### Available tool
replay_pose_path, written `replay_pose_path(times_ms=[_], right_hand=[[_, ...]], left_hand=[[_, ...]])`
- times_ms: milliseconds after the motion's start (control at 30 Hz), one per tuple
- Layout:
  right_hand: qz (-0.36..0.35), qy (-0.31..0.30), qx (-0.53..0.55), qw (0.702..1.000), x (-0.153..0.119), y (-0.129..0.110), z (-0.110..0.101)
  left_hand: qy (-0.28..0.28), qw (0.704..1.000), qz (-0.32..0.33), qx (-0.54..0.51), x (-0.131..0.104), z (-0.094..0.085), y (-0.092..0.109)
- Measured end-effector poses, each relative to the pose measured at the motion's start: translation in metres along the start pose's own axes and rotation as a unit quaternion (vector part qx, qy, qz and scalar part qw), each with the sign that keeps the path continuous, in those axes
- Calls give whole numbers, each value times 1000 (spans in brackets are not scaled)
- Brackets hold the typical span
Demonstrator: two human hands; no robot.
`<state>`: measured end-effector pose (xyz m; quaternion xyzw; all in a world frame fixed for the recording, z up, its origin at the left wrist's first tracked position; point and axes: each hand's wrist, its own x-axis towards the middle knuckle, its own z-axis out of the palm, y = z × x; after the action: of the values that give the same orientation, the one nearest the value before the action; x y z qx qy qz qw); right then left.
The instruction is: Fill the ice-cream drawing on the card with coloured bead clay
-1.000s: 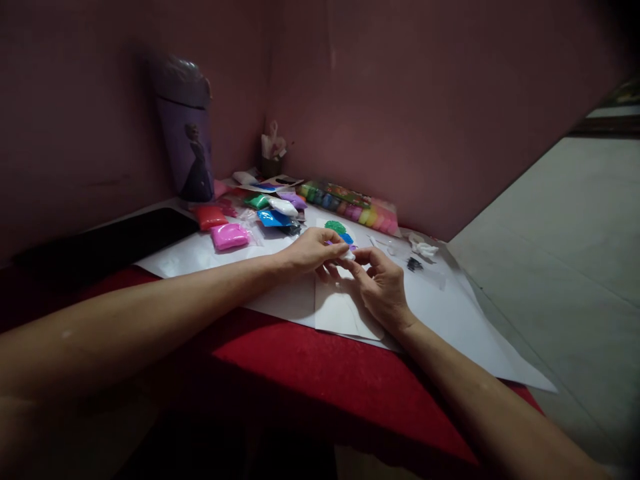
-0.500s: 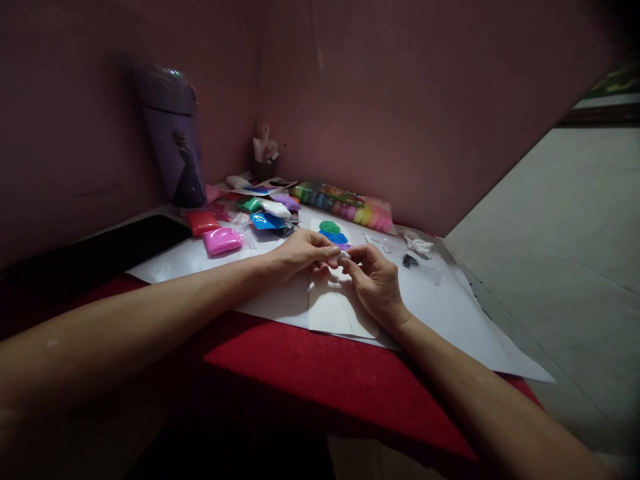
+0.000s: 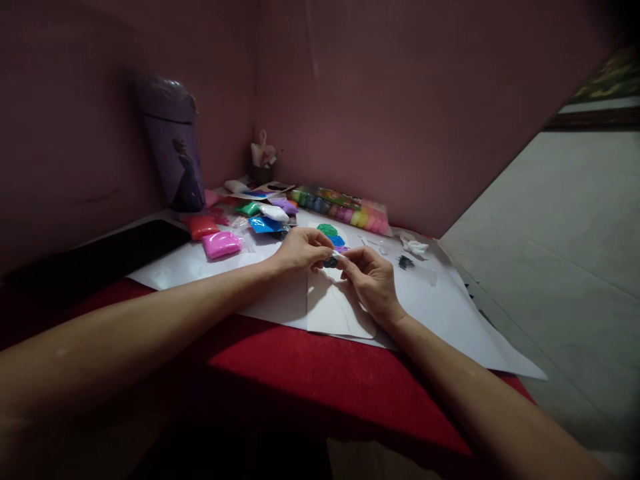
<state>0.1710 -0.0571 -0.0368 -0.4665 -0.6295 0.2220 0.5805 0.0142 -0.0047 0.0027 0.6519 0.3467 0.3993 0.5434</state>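
Note:
My left hand [image 3: 306, 251] and my right hand [image 3: 369, 277] meet over the paper, each with fingers closed. Between their fingertips they pinch a small white piece [image 3: 337, 255]; whether it is clay or tissue I cannot tell. Just beneath it a dark patch [image 3: 330, 263] shows, partly covered by the fingers. Under my hands lies a cream card [image 3: 337, 313] with a thin drawn line. Beyond the fingertips, a green textured patch [image 3: 327, 230] and a blue one [image 3: 336, 241] sit on it, with a bit of purple below, partly hidden.
Bright clay packets, among them a pink packet [image 3: 221, 245] and a blue packet [image 3: 266, 225], lie at left. Behind is a long pack of coloured clay [image 3: 345, 208]. A purple bin [image 3: 175, 150] stands far left. At right are a crumpled tissue [image 3: 414, 243] and a black smear [image 3: 406, 262].
The whole view has shifted slightly. My fingers still pinch the white piece, and the dark patch beneath it now shows between my hands.

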Motion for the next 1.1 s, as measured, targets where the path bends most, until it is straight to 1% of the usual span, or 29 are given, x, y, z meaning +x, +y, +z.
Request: replay_pose_path(times_ms=[100,200,267,367,533,767,833,933,1100], right_hand=[[10,19,-19,1000,1,-2,-1],[12,33,-44,998,2,-1,-2],[9,30,-47,998,2,1,-2],[-4,9,-39,999,1,2,-1],[-65,-47,-56,995,-2,-1,-1],[-56,-75,-23,995,-5,1,-1],[-61,-62,-40,995,-5,2,-1],[-61,-25,-53,996,-4,2,-1],[-65,49,-55,995,0,5,-2]], left_hand=[[-7,1000,4,-10,1,-3,-4],[-46,998,13,-30,2,-5,-9],[-69,996,21,-55,3,-5,-11],[-68,995,22,-67,3,-4,-13],[-87,996,13,-28,4,-5,-14],[-99,995,21,18,1,-4,-8],[-98,995,14,12,0,-3,-8],[-103,994,7,-17,-1,-1,-8],[-77,995,2,-62,1,-1,-8]])
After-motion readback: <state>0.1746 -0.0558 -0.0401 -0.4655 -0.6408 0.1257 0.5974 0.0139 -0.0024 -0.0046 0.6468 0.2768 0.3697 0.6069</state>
